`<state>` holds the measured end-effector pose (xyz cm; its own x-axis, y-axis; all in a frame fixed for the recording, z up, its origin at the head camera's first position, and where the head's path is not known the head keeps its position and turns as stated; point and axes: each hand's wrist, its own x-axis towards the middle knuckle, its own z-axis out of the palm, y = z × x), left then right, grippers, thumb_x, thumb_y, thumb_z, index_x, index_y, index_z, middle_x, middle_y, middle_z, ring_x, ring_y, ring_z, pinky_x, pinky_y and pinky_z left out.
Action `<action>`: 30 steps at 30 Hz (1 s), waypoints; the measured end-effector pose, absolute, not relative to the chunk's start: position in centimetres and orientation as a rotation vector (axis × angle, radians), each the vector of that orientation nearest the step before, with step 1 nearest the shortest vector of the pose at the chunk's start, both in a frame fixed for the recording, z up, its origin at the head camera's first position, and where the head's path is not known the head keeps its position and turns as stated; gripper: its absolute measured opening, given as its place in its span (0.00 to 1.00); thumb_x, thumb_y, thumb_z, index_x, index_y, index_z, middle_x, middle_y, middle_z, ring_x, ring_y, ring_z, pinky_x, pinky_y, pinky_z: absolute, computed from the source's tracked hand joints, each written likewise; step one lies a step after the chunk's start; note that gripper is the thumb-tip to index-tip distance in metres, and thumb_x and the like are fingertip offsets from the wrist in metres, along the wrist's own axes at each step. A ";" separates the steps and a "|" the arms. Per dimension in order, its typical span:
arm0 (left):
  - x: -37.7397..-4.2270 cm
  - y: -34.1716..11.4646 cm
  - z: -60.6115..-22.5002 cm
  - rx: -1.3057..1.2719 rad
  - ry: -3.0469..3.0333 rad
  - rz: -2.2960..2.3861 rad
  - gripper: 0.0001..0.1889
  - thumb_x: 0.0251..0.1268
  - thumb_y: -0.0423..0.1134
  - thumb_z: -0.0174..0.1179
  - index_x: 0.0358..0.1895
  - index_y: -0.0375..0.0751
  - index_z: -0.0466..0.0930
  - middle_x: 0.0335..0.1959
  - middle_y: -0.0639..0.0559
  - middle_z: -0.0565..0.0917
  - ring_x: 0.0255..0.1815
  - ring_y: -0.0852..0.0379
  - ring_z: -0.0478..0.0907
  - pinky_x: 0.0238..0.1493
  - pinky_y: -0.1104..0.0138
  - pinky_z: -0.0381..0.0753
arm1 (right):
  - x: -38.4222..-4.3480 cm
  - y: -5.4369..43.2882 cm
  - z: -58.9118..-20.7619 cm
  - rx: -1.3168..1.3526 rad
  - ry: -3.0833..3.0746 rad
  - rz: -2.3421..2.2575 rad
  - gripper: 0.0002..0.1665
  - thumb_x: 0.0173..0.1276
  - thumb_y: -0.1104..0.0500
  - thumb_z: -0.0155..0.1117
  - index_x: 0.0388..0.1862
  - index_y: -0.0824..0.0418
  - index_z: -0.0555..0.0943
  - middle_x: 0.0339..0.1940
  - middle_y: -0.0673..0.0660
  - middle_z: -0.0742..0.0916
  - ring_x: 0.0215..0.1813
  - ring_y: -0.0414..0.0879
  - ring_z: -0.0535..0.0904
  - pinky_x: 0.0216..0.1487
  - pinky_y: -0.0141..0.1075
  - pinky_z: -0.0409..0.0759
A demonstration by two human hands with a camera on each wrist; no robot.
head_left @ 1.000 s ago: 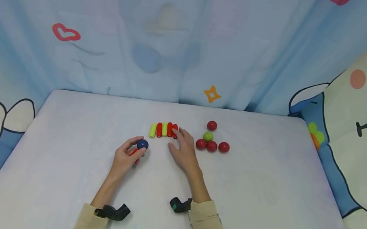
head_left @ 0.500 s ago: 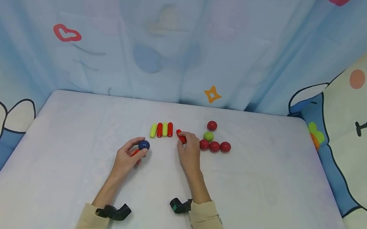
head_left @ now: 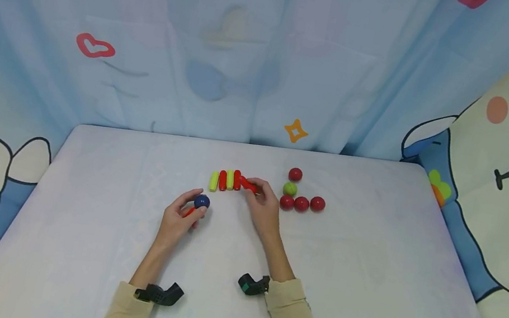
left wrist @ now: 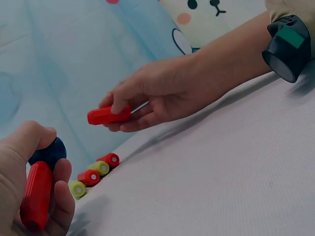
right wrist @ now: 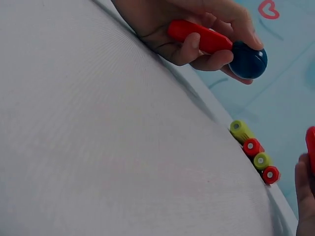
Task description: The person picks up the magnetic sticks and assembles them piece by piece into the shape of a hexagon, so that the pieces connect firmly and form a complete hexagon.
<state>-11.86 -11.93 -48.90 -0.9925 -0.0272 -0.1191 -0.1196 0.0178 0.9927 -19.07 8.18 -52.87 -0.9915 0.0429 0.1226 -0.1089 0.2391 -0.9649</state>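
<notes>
My left hand (head_left: 177, 219) grips a red rod (left wrist: 37, 196) with flat sides, and a blue ball (right wrist: 248, 60) sits at the rod's end between thumb and fingers. Raised over the table, my right hand (head_left: 266, 209) pinches a second red rod (left wrist: 108, 115) between thumb and fingers, its free end pointing left. Beyond the hands, yellow-green rods (head_left: 213, 181) and red rods (head_left: 222, 180) lie side by side in an alternating row. Their ends show a small silvery dot (right wrist: 250, 146) in the right wrist view.
Right of my right hand lie several red balls (head_left: 301, 204) and one green ball (head_left: 289, 188). A white cloth covers the table (head_left: 354, 290), whose far edge meets a blue patterned curtain (head_left: 176, 54). Each wrist wears a black camera (head_left: 159, 293).
My right hand has taken the rightmost red rod from the row, drawn it right and lifted it. The nearer red balls have shifted slightly right. My left hand keeps its hold, nearly still.
</notes>
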 end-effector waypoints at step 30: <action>-11.9 -12.0 -49.3 -0.098 2.229 2.153 0.24 0.66 0.35 0.61 0.64 0.35 0.72 0.39 0.51 0.77 0.21 0.59 0.71 0.28 0.73 0.73 | -18.2 7.4 -52.8 0.551 -2.460 2.200 0.15 0.70 0.57 0.62 0.54 0.56 0.81 0.53 0.59 0.85 0.52 0.48 0.84 0.57 0.33 0.80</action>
